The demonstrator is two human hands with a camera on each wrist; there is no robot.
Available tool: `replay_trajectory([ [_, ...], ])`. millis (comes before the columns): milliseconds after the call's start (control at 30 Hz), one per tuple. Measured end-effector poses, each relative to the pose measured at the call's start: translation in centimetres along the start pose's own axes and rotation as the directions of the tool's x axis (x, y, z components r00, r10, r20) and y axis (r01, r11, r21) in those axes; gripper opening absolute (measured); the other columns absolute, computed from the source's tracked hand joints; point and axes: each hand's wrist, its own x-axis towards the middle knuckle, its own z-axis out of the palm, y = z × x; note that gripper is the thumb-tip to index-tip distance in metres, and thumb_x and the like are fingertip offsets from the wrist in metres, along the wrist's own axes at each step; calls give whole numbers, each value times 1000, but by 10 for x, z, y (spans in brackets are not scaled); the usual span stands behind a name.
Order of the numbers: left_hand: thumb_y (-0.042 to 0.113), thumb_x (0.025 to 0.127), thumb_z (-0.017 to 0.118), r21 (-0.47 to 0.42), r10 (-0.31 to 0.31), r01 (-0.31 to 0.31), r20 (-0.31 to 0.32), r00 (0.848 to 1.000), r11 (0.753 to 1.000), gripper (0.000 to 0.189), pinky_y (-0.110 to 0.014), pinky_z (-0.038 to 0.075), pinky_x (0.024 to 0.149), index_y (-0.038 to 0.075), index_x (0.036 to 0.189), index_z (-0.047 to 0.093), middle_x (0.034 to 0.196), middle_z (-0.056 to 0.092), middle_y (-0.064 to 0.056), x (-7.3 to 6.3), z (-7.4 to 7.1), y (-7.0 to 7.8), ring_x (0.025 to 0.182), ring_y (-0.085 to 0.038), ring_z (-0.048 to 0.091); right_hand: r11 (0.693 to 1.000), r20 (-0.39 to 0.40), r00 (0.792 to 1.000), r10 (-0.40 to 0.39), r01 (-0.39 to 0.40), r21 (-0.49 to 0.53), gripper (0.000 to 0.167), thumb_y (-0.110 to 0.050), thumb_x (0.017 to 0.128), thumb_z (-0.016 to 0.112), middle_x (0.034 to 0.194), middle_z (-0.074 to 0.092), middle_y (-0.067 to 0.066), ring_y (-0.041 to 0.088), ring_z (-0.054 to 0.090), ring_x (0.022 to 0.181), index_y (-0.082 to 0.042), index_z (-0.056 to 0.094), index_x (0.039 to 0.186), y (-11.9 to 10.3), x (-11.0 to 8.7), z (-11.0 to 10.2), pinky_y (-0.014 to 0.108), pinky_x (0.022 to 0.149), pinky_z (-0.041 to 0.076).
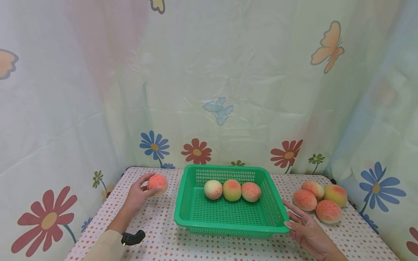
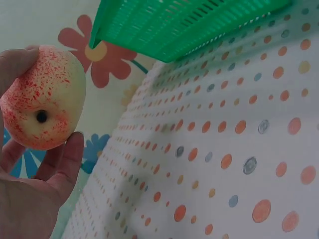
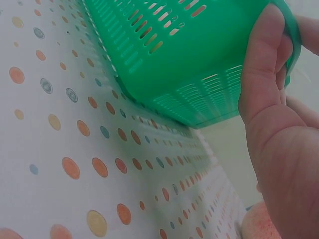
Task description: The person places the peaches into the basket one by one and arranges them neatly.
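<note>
My left hand holds a red-speckled peach between thumb and fingers, left of the green plastic basket. In the left wrist view the peach shows a dark hole at one end and a pale yellow side. At the basket's right side, my right hand pinches the rim, its thumb on top near the front corner. The right wrist view shows the fingers at the basket rim. Inside the basket, a pale peach, a yellow-red peach and a pinkish peach sit in a row.
To the right of the basket lies a cluster of several peaches on the dotted tablecloth. A flower-and-butterfly curtain hangs behind and on both sides of the table. A black strap piece is at my left wrist.
</note>
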Motion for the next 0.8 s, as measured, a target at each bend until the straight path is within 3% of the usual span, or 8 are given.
replay_trajectory([
  [133, 42, 84, 83, -2, 10, -10, 5, 1000, 1000, 77, -36, 57, 92, 26, 150, 48, 149, 46, -6, -4, 2, 10, 118, -30, 57, 1000, 5, 1000, 4, -4, 9, 61, 1, 108, 39, 134, 64, -8, 13, 68, 115, -49, 52, 141, 0, 0, 0, 29, 93, 60],
  [400, 35, 87, 83, -43, 41, -40, 20, 999, 998, 71, -24, 56, 82, 24, 149, 49, 147, 48, -6, -12, 7, 24, 116, -27, 59, 1000, 11, 1000, 5, -5, 5, 60, 0, 109, 39, 134, 64, -7, 14, 68, 117, -48, 50, 142, -1, 1, -2, 29, 95, 59],
  [800, 32, 87, 83, -31, 129, -127, 55, 990, 991, 67, -27, 59, 80, 22, 146, 52, 143, 51, -7, -13, 17, 32, 108, -25, 61, 999, 57, 998, -8, 6, 31, 61, 2, 109, 35, 136, 64, -6, 15, 67, 119, -46, 49, 144, 0, 1, -3, 30, 97, 59],
])
